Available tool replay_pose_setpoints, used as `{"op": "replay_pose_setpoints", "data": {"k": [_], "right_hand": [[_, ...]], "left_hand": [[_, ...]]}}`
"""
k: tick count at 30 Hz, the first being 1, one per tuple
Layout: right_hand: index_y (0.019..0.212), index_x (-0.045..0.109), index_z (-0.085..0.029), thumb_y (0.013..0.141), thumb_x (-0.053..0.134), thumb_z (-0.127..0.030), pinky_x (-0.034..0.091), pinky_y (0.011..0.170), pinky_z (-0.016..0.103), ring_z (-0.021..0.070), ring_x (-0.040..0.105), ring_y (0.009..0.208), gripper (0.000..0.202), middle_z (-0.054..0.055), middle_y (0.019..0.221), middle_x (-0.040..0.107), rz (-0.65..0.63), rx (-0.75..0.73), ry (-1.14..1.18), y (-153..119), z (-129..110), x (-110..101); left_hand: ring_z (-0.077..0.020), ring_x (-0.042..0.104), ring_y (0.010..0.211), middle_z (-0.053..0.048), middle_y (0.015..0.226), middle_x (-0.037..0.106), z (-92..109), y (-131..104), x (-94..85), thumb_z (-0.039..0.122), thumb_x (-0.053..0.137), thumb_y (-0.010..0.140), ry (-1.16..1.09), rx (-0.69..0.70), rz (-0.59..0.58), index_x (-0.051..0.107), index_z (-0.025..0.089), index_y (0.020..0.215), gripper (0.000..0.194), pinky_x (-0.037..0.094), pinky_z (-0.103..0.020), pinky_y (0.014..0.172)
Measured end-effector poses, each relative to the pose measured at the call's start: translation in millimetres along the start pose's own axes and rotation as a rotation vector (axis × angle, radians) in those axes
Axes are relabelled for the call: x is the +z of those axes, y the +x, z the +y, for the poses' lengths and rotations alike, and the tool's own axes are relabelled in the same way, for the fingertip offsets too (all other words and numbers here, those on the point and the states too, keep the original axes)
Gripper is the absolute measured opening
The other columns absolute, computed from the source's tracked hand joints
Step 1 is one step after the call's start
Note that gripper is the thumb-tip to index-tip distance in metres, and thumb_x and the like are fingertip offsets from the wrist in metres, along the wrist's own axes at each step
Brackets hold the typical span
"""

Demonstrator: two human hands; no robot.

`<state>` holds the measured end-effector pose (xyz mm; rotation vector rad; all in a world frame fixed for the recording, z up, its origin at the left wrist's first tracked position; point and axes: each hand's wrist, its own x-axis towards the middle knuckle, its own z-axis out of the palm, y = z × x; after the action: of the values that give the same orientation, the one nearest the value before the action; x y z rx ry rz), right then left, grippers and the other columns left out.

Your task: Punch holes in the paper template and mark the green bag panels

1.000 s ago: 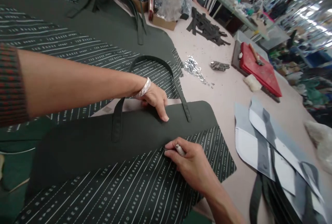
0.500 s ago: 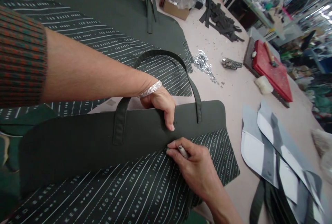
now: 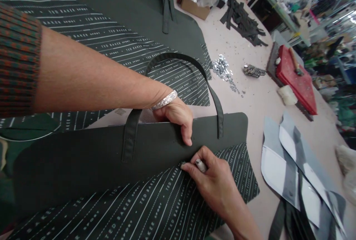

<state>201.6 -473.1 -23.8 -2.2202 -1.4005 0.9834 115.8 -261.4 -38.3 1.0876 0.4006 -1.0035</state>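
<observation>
My left hand point(image 3: 178, 117) reaches over the top edge of a dark green bag panel point(image 3: 83, 147), one digit pressed on its front and the other fingers hidden behind. On that wrist is a silvery band point(image 3: 166, 100). A strap handle point(image 3: 214, 97) arches up from the panel. Below it spreads the bag's printed lining point(image 3: 147, 203), dark with white lettering. My right hand point(image 3: 210, 173) is closed at the line where lining meets panel, with a white pen-like stick point(image 3: 200, 165) between its fingers. A tiny shiny piece shows at the thumb tip, too small to name.
Another dark bag piece point(image 3: 178, 32) lies behind. On the table point(image 3: 233, 106) are a pile of silvery bits point(image 3: 222, 68), dark strips point(image 3: 241, 21), a red slab point(image 3: 294, 76) with a hammer point(image 3: 295, 61), and grey-white pieces with straps point(image 3: 278, 162).
My right thumb and forefinger, earlier pinched together at the lining's edge, now stand apart, the forefinger drawn back. My left hand keeps its hold; the view has shifted slightly.
</observation>
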Motion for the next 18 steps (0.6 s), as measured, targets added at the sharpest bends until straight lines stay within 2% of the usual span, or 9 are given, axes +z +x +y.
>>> {"op": "replay_pose_setpoints", "data": {"k": [7, 9, 13, 18], "right_hand": [[0.069, 0.043, -0.022, 0.080, 0.070, -0.034, 0.028, 0.043, 0.017, 0.0061, 0.034, 0.042, 0.032, -0.011, 0.050, 0.039, 0.094, -0.045, -0.073, 3.3, 5.3, 2.4], [0.070, 0.045, -0.022, 0.081, 0.070, -0.034, 0.029, 0.044, 0.017, 0.0060, 0.036, 0.043, 0.030, -0.011, 0.051, 0.041, 0.071, -0.058, -0.057, 3.1, 5.5, 1.2], [0.079, 0.057, -0.022, 0.088, 0.061, -0.029, 0.031, 0.048, 0.017, 0.0061, 0.041, 0.047, 0.012, -0.009, 0.056, 0.046, -0.061, -0.121, 0.026, 0.0, 4.3, -3.9], [0.081, 0.060, -0.022, 0.091, 0.056, -0.025, 0.034, 0.051, 0.017, 0.0060, 0.044, 0.050, 0.012, -0.008, 0.059, 0.050, -0.111, -0.162, 0.046, -0.1, 2.4, -7.6]], "left_hand": [[-0.0264, 0.070, 0.084, -0.007, 0.074, 0.074, -1.9, 2.9, -1.4, 0.020, 0.070, 0.066, -0.024, 0.007, -0.037, 0.070, 0.015, 0.076, 0.011, 0.056, -0.039, 0.086], [-0.0265, 0.070, 0.084, -0.008, 0.074, 0.074, -1.6, 2.6, -3.0, 0.022, 0.070, 0.068, -0.017, 0.000, -0.036, 0.071, 0.015, 0.076, 0.011, 0.056, -0.039, 0.087], [-0.0266, 0.070, 0.084, -0.009, 0.076, 0.074, -0.7, 1.2, -6.0, 0.022, 0.070, 0.068, -0.015, -0.006, -0.041, 0.071, 0.014, 0.074, 0.010, 0.056, -0.038, 0.086], [-0.0279, 0.070, 0.086, -0.011, 0.078, 0.074, -0.5, -0.2, -6.6, 0.025, 0.070, 0.067, -0.009, -0.025, -0.020, 0.071, 0.013, 0.072, 0.013, 0.056, -0.038, 0.087]]}}
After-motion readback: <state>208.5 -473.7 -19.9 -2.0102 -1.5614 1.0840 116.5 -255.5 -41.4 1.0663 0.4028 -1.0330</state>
